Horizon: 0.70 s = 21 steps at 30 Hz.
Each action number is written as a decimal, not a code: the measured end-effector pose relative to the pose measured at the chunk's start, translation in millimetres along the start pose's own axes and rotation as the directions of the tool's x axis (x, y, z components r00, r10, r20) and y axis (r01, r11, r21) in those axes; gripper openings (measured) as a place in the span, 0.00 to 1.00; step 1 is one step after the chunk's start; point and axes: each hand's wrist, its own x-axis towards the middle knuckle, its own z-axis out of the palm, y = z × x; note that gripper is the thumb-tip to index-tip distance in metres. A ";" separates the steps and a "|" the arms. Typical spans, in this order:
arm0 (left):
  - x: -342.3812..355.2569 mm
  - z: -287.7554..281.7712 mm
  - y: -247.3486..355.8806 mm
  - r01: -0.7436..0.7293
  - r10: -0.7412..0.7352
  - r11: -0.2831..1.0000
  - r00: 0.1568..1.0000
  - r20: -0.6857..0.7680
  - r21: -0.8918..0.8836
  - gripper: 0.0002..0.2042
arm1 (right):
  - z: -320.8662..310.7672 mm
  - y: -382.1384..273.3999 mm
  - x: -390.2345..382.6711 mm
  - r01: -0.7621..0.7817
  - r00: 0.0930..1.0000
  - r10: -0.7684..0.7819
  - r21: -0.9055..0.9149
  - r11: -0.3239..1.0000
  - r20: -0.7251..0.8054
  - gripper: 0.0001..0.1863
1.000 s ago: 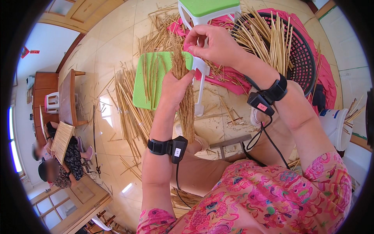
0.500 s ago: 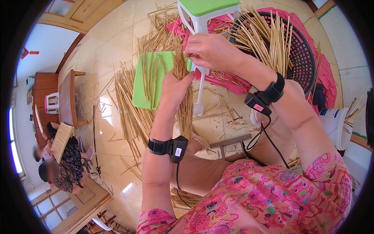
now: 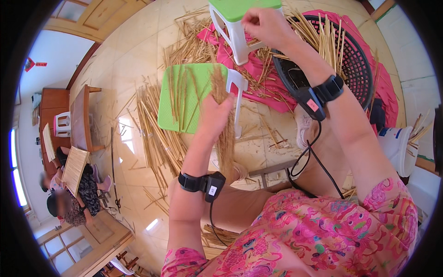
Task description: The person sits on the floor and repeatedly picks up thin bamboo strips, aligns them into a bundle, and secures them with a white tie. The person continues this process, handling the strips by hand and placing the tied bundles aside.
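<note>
The left hand [image 3: 216, 115] is wrapped around a straw bundle [image 3: 226, 150], so this grip is grasping it around the middle. The bundle's long axis runs near to far, its far end leaning a little left. That feathery far end lies beyond the fist, over the right side of the near stool [image 3: 167, 122]; the other end trails back on the near side, toward the person's legs.

The right hand [image 3: 265, 24] is well apart from the bundle, beyond it and to its right, in front of the far stool [image 3: 228, 11] as seen from above. Its fingers are curled in; whether this grip pinches a stalk, I cannot tell. From there the bundle lies near and left, its feathery end being the closest part.

A few loose stalks [image 3: 177, 92] lie on the near stool, left of the bundle and roughly along the same axis. The black basket [image 3: 362, 62] stands to the right of both hands
</note>
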 end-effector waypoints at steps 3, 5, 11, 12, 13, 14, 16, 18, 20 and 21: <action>16.5 -15.4 -12.9 -0.012 0.028 0.984 0.996 -0.089 0.175 0.18 | 12.2 -11.9 -20.4 0.226 0.969 -0.237 0.133 0.965 0.073 0.09; 18.0 -15.9 -15.1 -0.020 0.046 0.974 0.992 -0.113 0.224 0.18 | 15.0 -21.8 -28.8 0.330 0.929 -0.338 0.078 0.941 0.147 0.07; 10.8 -6.3 0.9 -0.057 0.128 0.920 0.979 -0.159 0.389 0.19 | 20.5 -38.5 -31.9 -0.125 0.954 -0.019 0.459 0.880 0.298 0.08; 10.0 -6.3 1.6 -0.061 0.141 0.907 0.976 -0.166 0.417 0.20 | 22.0 -39.5 -31.5 -0.157 0.950 -0.003 0.485 0.860 0.313 0.08; 9.9 -6.1 1.9 -0.064 0.155 0.893 0.973 -0.172 0.445 0.20 | 24.1 -40.2 -31.6 -0.200 0.943 0.026 0.505 0.840 0.331 0.10; 10.3 -6.0 1.7 -0.062 0.153 0.890 0.974 -0.168 0.451 0.21 | 26.5 -40.7 -32.0 -0.243 0.935 0.054 0.523 0.817 0.350 0.12; 10.4 -6.3 0.4 -0.058 0.149 0.883 0.975 -0.162 0.465 0.22 | 27.2 -42.1 -33.7 -0.258 0.930 0.058 0.529 0.808 0.363 0.14; 12.2 -5.6 -3.4 -0.048 0.156 0.852 0.974 -0.166 0.521 0.23 | 25.4 -44.3 -34.5 -0.201 0.936 0.013 0.506 0.839 0.351 0.13; 11.4 -6.1 -2.6 -0.030 0.148 0.826 0.975 -0.165 0.563 0.25 | 29.5 -40.1 -34.7 -0.183 0.942 0.011 0.487 0.854 0.336 0.13; 10.3 -5.7 0.4 -0.021 0.138 0.816 0.978 -0.159 0.578 0.26 | 30.7 -37.6 -34.8 -0.175 0.945 0.012 0.475 0.862 0.326 0.12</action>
